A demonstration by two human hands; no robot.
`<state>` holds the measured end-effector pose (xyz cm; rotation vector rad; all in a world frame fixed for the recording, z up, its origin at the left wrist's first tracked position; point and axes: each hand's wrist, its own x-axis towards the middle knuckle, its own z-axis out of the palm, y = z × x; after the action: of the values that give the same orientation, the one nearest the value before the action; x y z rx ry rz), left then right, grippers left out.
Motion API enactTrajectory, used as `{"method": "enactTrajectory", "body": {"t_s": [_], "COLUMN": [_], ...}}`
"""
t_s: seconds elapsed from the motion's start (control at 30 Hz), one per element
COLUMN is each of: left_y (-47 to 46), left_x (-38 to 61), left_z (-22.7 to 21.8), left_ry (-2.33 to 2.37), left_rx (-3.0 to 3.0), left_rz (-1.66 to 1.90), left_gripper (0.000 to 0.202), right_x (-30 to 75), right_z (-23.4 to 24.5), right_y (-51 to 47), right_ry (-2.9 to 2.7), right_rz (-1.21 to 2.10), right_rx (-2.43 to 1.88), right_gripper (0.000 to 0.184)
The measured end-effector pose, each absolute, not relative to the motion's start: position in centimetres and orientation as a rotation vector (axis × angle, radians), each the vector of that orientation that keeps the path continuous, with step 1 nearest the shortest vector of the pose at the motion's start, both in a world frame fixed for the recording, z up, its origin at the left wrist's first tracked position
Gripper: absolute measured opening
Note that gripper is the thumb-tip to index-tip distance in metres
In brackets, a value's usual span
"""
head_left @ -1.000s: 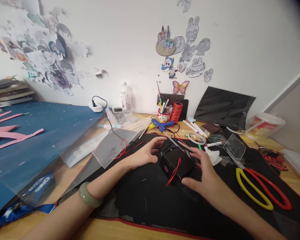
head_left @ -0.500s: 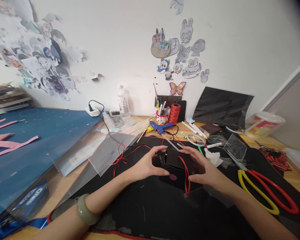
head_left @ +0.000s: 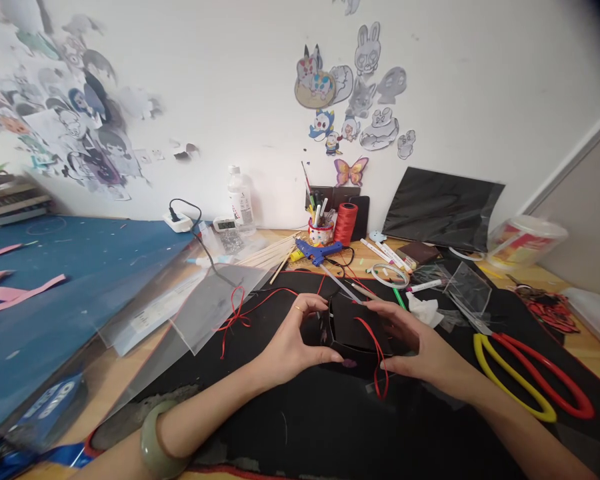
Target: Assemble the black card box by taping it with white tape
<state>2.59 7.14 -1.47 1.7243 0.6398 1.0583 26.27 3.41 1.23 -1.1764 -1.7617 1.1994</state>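
Note:
A small black box (head_left: pixel 356 330) sits on the black mat between my hands, with a red cord (head_left: pixel 371 333) coming out of its top and looping down over the front. My left hand (head_left: pixel 300 340) grips the box's left side, thumb along the front edge and fingers behind. On the right side my right hand (head_left: pixel 414 337) holds it the same way, its thumb near the hanging cord. A purple mark (head_left: pixel 349 363) shows low on the box's front. The fingertips at the back are partly hidden.
Red-and-yellow-handled scissors (head_left: pixel 525 373) lie to the right. Behind the box are a blue glue gun (head_left: pixel 319 251), a red thread spool (head_left: pixel 346 223) and a pen cup (head_left: pixel 321 232). Clear plastic sheets (head_left: pixel 215 307) and a red ribbon bow (head_left: pixel 237 310) lie left.
The box has tilted slightly between my hands, and the red cord's loop hangs a bit further right. Both hands keep their hold. The view has shifted a little.

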Motion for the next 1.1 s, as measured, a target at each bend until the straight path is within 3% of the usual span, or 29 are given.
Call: {"method": "enactTrajectory", "body": {"t_s": [0.83, 1.1], "left_y": [6.5, 6.6], "left_x": [2.4, 2.5], "left_z": [-1.1, -1.1], "left_ry": [0.651, 0.663], "left_rx": [1.848, 1.755], "left_rz": [1.096, 1.057], "left_gripper": [0.051, 0.041], "right_x": [26.1, 25.6], "right_z": [1.4, 0.0], "right_y": [3.3, 3.5], "right_ry": [-1.728, -1.582], "right_rz": [1.166, 1.196], "right_rx": [-1.127, -1.131], "right_gripper": [0.054, 0.038]}}
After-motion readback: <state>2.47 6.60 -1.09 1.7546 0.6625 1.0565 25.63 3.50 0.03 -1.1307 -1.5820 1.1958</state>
